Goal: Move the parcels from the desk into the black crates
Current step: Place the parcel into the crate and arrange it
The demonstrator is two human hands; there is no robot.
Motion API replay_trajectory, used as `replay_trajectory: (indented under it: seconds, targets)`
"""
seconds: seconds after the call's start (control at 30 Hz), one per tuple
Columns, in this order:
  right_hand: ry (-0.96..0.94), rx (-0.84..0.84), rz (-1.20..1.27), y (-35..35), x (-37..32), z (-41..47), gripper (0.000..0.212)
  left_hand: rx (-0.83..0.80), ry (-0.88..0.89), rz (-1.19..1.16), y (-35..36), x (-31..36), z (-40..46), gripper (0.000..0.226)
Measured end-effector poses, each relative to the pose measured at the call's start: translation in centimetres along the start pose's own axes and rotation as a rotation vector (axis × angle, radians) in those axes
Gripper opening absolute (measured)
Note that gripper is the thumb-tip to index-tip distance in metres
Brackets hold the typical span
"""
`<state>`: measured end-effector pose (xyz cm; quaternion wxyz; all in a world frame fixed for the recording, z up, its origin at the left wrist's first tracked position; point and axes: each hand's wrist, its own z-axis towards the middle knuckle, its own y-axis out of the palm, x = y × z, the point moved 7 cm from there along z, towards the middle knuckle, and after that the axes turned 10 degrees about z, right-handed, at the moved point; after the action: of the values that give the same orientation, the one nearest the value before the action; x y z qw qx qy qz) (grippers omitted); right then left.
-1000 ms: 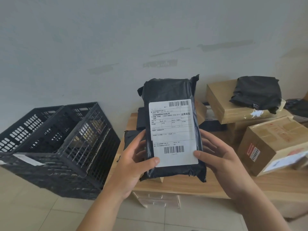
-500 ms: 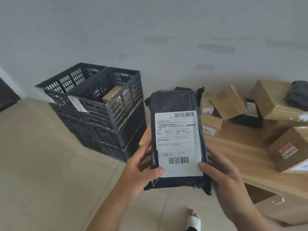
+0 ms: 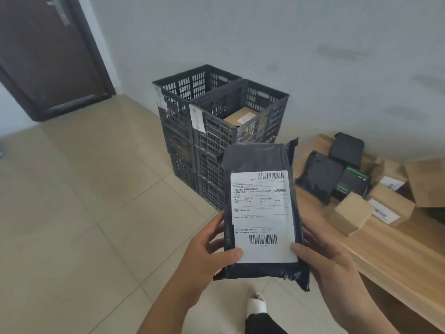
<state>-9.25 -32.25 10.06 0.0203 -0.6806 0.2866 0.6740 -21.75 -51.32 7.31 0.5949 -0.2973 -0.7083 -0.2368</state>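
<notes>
Left hand point(image 3: 207, 259) and right hand point(image 3: 330, 259) grasping black poly mailer parcel point(image 3: 261, 213) upright, label facing viewer, black crates point(image 3: 216, 131) behind, wooden desk point(image 3: 397, 247) right

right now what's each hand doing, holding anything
Left hand: closed on the black parcel, thumb on its label.
Right hand: closed on the same parcel's other edge.

A pale grey wall point(image 3: 289, 32) with faint smudges runs behind everything. Glossy beige floor tiles point(image 3: 84, 213) catch soft, even light, and a dark brown door point(image 3: 43, 56) stands at the far left.
</notes>
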Motion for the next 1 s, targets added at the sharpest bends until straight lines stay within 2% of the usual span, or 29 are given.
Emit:
replay_trajectory:
  seconds: [0.2, 0.43, 0.7, 0.87, 1.0]
  targets:
    - [0.139, -0.041, -0.047, 4.4, 3.3, 5.8, 0.052, 0.155, -0.041, -0.062, -6.2, -2.1, 0.4, 0.082]
    - [0.245, -0.1, -0.08, 11.8, 6.7, 16.4, 0.057, 0.353, -0.098, -0.092, -16.1, -2.8, 3.9, 0.082]
    - [0.353, -0.181, -0.046, 18.2, 9.4, 28.1, 0.056, 0.445, -0.166, -0.07, -25.2, -1.5, 10.7, 0.083]
    - [0.434, -0.239, -0.027, 22.7, 10.9, 33.9, 0.048, 0.516, -0.165, -0.081, -30.3, -0.7, 13.2, 0.079]
    - [0.478, -0.245, -0.06, 25.6, 11.9, 37.7, 0.053, 0.545, -0.163, -0.089, -34.3, -0.2, 14.9, 0.077]
